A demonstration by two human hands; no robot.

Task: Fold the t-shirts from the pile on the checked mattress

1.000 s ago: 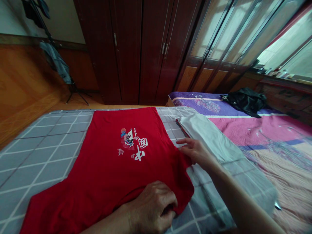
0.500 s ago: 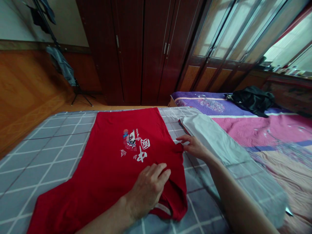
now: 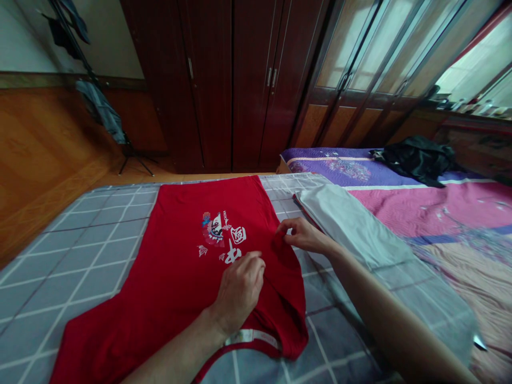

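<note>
A red T-shirt (image 3: 172,266) lies spread on the grey checked bedsheet (image 3: 92,240), its neck opening toward me with a white label strip showing inside. White characters and a colourful mask print mark its middle. My right hand (image 3: 306,234) pinches the shirt's fabric at its right side, thumb and forefinger together. Just below the print, my left hand (image 3: 242,288) rests on the shirt with curled fingers, closed on the cloth; its fingertips are partly hidden. Folds run through the fabric between the two hands.
Right of the shirt lies a folded pale garment (image 3: 340,218). Beyond it, a purple and pink bedspread (image 3: 408,208) carries a black garment (image 3: 420,160). A dark red wardrobe (image 3: 256,96) stands behind the bed, and a clothes stand (image 3: 128,149) at the back left.
My right hand has moved left, drawing the shirt's right side inward. My left hand has shifted slightly left and its fingers have closed. More of the neck opening and label shows.
</note>
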